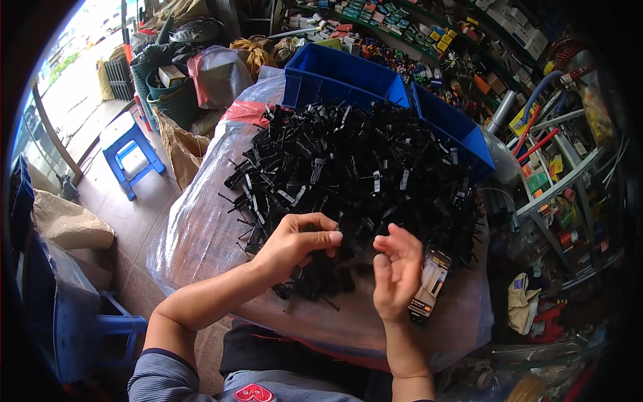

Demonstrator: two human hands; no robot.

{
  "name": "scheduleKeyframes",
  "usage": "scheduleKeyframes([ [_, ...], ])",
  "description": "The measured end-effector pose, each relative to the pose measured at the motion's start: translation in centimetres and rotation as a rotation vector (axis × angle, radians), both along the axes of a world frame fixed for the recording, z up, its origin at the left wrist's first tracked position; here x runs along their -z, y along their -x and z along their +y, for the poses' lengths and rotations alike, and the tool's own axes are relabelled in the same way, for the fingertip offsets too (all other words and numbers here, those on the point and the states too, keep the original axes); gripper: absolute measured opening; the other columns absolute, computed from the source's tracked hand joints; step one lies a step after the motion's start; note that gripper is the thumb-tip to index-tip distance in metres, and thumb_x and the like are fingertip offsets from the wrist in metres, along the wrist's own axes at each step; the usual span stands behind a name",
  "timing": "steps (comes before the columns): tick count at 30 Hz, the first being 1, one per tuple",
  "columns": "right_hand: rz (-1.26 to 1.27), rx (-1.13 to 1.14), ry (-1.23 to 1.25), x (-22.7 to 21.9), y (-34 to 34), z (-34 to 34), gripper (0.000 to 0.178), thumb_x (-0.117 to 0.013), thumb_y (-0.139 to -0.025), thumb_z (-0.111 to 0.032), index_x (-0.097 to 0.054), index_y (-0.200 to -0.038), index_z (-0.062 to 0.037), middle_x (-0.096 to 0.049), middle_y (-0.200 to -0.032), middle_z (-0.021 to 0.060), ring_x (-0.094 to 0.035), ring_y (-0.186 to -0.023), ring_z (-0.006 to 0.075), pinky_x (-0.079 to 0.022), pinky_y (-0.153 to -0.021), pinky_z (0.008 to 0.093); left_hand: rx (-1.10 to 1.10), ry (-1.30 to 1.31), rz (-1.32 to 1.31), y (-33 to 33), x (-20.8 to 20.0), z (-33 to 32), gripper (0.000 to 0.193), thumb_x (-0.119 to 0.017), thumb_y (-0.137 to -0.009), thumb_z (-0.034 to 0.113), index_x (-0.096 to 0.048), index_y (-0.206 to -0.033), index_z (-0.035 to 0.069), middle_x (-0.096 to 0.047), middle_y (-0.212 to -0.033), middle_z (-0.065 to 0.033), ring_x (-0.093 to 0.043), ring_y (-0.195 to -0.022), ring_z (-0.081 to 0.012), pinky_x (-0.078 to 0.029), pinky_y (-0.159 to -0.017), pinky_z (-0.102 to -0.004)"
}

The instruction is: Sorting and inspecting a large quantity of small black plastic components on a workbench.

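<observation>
A large heap of small black plastic parts (321,167), many with thin stems sticking out, covers the middle of the table. Over its near side, my left hand (295,242) is closed, thumb and forefinger pinched together. Whatever sits in that pinch is too dark to make out against the heap. My right hand (398,268) is a short way to the right, its fingers loosely curled and apart from the thumb, with nothing visible in it. A phone with a lit screen (432,283) lies just beside the right hand, at the heap's edge.
Clear plastic sheeting (194,228) covers the table. Two blue bins (345,75) (455,127) stand behind the heap. A blue stool (130,154) is on the floor at left. Shelves of small boxes (402,30) and a metal rack (562,181) line the back and right.
</observation>
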State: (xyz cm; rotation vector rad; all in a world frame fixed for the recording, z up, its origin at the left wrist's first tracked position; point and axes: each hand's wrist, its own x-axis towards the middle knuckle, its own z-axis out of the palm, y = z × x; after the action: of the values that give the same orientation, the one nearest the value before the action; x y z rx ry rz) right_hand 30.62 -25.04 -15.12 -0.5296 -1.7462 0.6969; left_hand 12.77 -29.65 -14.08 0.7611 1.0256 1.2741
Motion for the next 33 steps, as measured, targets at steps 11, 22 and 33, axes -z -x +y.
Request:
scheduleKeyframes([
  [11, -0.084, -0.291, 0.284, 0.3, -0.2, 0.2, 0.009, -0.061, -0.085, -0.005, -0.061, -0.094, -0.003, -0.056, -0.101, 0.006, -0.054, -0.086, 0.0107, -0.043, -0.078, 0.0219, -0.147, -0.654, 0.635, -1.3, 1.7, -0.6, 0.02, -0.073, -0.07, 0.003, -0.063, -0.086, -0.003, -0.062, -0.087, -0.0118, -0.062, -0.078, -0.0216, -0.049, -0.068, -0.0289],
  [22, 0.353, -0.812, 1.202, 2.9, -1.0, 1.8, 0.006, -0.057, -0.087, -0.003, -0.058, -0.093, -0.0034, -0.06, -0.097, 0.0044, -0.055, -0.091, 0.0113, -0.042, -0.083, 0.0238, -0.259, -0.934, 1.03, -1.8, 2.1, -0.8, 0.025, -0.075, -0.065, 0.005, -0.064, -0.087, 0.002, -0.059, -0.081, -0.0097, -0.06, -0.07, -0.0251, -0.05, -0.061, -0.0311],
  [33, -0.464, -0.029, -0.359, -0.3, -0.4, 0.7, 0.06, -0.074, -0.066, 0.0, -0.051, -0.12, -0.0006, -0.058, -0.103, 0.0133, -0.058, -0.088, 0.0257, -0.05, -0.073, 0.0327, 0.049, 0.012, 0.158, -0.2, 0.2, -0.2, 0.016, -0.066, -0.082, 0.023, -0.062, -0.08, 0.007, -0.059, -0.065, 0.0001, -0.038, -0.044, -0.0021, -0.026, -0.039, -0.0172],
])
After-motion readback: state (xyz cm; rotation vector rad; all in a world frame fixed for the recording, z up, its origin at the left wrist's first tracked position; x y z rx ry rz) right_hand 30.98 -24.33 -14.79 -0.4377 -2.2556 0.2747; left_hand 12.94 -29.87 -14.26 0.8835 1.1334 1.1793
